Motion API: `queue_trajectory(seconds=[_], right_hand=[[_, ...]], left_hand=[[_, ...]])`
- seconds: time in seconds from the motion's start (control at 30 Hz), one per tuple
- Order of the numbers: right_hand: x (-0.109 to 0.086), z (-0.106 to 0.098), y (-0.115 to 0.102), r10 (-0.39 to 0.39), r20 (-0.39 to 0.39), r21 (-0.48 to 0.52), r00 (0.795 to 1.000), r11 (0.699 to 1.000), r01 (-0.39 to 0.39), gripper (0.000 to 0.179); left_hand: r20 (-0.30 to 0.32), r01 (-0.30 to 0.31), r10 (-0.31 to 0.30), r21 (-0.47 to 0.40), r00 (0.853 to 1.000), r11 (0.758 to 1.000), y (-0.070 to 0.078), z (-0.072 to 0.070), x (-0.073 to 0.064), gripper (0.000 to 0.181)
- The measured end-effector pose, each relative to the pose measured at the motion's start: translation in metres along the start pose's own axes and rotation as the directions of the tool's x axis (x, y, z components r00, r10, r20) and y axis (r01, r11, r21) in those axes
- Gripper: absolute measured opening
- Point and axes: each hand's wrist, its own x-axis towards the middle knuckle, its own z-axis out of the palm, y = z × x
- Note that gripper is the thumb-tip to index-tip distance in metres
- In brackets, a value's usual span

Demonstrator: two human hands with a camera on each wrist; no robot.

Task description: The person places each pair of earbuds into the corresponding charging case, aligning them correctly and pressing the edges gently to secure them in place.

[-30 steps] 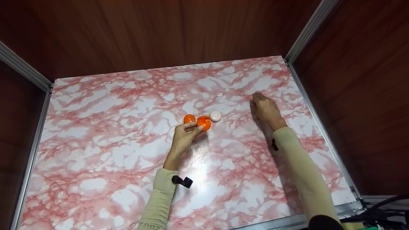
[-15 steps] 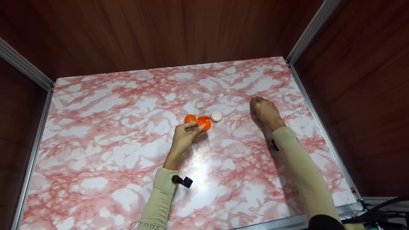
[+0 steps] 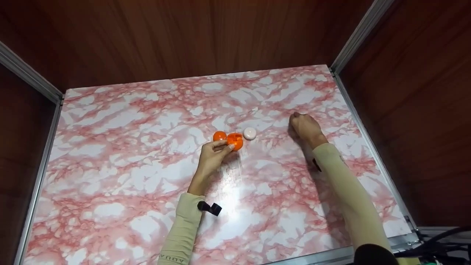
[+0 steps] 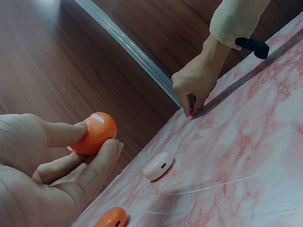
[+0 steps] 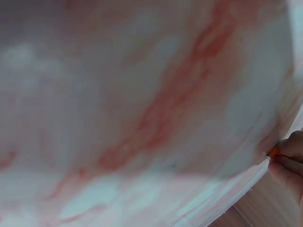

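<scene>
My left hand (image 3: 210, 159) holds an orange earbud case (image 3: 237, 145) between thumb and fingers, raised above the table. Seen from the head, that case has its lid up and a dark hollow inside. Beside it on the table lie a second orange earbud case (image 3: 220, 135), closed, and a white earbud case (image 4: 158, 166), also closed, with a dark port slot. Farther right, my right hand (image 3: 307, 127) is low at the tabletop. Its fingers pinch a small orange earbud (image 5: 273, 152) with a pale tip, mostly hidden by the fingers.
Red-and-white marbled tabletop (image 3: 128, 165) spreads under both hands. Dark wood panels (image 3: 198, 36) with metal frame rails (image 3: 342, 92) enclose the back and sides. Black cables (image 3: 438, 243) lie beyond the front right corner.
My right hand has shifted slightly back toward me, its fingers drawn in more. The left hand keeps its hold on the open orange case in nearly the same place.
</scene>
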Motion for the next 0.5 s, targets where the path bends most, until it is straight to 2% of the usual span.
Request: queue_trajectory(seconds=[0.27, 0.5], right_hand=[[0.0028, 0.0029, 0.0011, 0.009, 0.006, -0.022, 1.000, 1.000, -0.009, 0.019], [0.0023, 0.0042, 0.0013, -0.002, 0.004, -0.053, 1.000, 0.999, 0.003, 0.031]], left_hand=[[-0.002, -0.001, 0.001, 0.018, 1.000, 1.000, 0.0021, -0.0005, -0.0014, 0.039], [-0.006, 0.003, -0.003, -0.016, 1.000, 1.000, 0.0046, -0.0032, -0.0019, 0.040]])
